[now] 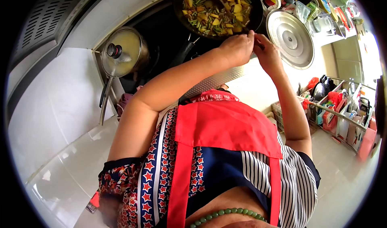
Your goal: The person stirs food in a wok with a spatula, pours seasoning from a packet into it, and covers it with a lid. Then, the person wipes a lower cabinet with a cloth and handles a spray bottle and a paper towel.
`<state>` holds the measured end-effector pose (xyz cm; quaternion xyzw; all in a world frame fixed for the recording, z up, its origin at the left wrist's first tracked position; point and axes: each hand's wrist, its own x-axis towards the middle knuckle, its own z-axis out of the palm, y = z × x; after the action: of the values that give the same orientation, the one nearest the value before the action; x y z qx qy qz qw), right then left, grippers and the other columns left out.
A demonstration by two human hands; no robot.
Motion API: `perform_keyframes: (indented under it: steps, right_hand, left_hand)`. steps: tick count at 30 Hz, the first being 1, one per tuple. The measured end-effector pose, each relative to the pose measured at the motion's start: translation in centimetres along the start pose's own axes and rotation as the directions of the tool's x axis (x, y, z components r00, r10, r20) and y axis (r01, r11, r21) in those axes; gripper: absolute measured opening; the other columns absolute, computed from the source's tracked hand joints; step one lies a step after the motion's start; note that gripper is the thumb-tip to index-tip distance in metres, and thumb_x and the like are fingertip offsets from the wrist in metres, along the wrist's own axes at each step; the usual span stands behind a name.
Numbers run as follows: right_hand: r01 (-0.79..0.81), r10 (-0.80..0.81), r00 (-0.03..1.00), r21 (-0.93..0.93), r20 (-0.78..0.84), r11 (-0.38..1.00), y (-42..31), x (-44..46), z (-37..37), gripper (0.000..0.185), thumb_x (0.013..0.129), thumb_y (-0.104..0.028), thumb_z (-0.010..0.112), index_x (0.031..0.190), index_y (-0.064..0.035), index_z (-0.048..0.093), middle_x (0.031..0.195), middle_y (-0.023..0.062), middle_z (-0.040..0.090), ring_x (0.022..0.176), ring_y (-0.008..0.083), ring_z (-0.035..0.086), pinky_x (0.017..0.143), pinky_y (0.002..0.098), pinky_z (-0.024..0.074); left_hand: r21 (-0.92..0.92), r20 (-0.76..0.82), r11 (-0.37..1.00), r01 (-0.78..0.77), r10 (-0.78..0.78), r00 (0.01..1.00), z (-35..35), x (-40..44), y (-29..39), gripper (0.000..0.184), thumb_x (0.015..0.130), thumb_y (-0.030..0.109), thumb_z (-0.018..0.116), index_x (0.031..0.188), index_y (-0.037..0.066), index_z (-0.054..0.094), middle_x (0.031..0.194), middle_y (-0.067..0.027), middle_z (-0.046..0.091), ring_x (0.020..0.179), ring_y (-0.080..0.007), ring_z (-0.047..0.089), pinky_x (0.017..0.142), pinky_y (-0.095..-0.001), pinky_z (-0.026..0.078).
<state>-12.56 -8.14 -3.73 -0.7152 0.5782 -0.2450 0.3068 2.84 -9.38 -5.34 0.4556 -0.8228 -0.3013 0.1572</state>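
Note:
A dark wok (178,11) holds chopped green vegetables and yellow chunks. Across this food lies a dark, long-handled spatula (225,9), its handle sloping down to where my hands meet at the wok's near rim. My right hand (268,54) is closed, fingers curled around the handle's line. My left hand (238,49) is also closed, its fingertips pressed together beside the right ones; what they pinch is hidden. The wok's black handle (184,50) points toward me below my left forearm, untouched. Right of my right hand rests a round metal lid (287,34).
A lidded pot (125,52) stands on the dark stove at left, its handle pointing toward me. Jars and bottles (322,16) crowd the counter at upper right. A utensil rack (344,111) stands at right. The range hood (52,18) juts in at upper left.

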Motion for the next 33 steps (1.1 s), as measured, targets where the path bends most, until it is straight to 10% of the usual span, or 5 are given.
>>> perform_keyframes:
  steps: [7, 21, 28, 33]
  right_hand:
    - [0.026, -0.024, 1.000, -0.151, 0.015, 0.988, -0.1, -4.6, -4.8, 0.034, 0.081, -0.002, 0.059, 0.115, -0.0051, 0.056, 0.099, 0.0155, 0.066, 0.091, 0.0333, 0.064, 0.077, 0.0386, 0.0506]
    - [-0.131, 0.125, 0.985, 0.042, 0.121, 0.991, -1.4, -3.8, -3.6, 0.030, 0.084, -0.002, 0.058, 0.114, -0.0025, 0.057, 0.098, 0.0169, 0.067, 0.094, 0.0269, 0.066, 0.079, 0.0321, 0.0508]
    - [-0.072, 0.065, 0.997, -0.235, -0.038, 0.969, -0.5, -2.7, -3.4, 0.031, 0.083, -0.004, 0.058, 0.114, -0.0060, 0.057, 0.095, 0.0165, 0.067, 0.088, 0.0337, 0.065, 0.075, 0.0392, 0.0508]
    - [0.095, -0.096, 0.995, -0.072, -0.012, 0.993, 0.0, -1.0, -0.8, 0.034, 0.081, -0.001, 0.058, 0.114, -0.0046, 0.057, 0.093, 0.0178, 0.067, 0.085, 0.0331, 0.065, 0.075, 0.0382, 0.0509]
  left_hand:
    - [-0.105, -0.020, 0.973, -0.205, 0.204, 0.979, 2.2, -1.0, 3.8, 0.063, 0.081, 0.018, 0.059, 0.127, -0.018, 0.035, 0.105, -0.0287, 0.056, 0.100, -0.0385, 0.057, 0.089, -0.0415, 0.045]
    - [0.181, 0.055, 0.976, -0.124, 0.116, 0.992, 1.9, -2.4, 2.8, 0.066, 0.083, 0.019, 0.060, 0.132, -0.014, 0.031, 0.103, -0.0246, 0.058, 0.097, -0.0354, 0.058, 0.084, -0.0408, 0.049]
    - [0.200, 0.050, 0.971, -0.132, 0.125, 0.991, 2.2, 1.0, 3.2, 0.063, 0.084, 0.017, 0.056, 0.129, -0.018, 0.032, 0.102, -0.0258, 0.059, 0.094, -0.0360, 0.060, 0.085, -0.0386, 0.049]
    - [0.144, 0.033, 0.989, -0.040, 0.035, 0.999, 1.0, -1.1, 0.9, 0.071, 0.081, 0.015, 0.061, 0.135, -0.013, 0.024, 0.106, -0.0273, 0.056, 0.099, -0.0387, 0.057, 0.087, -0.0421, 0.048]
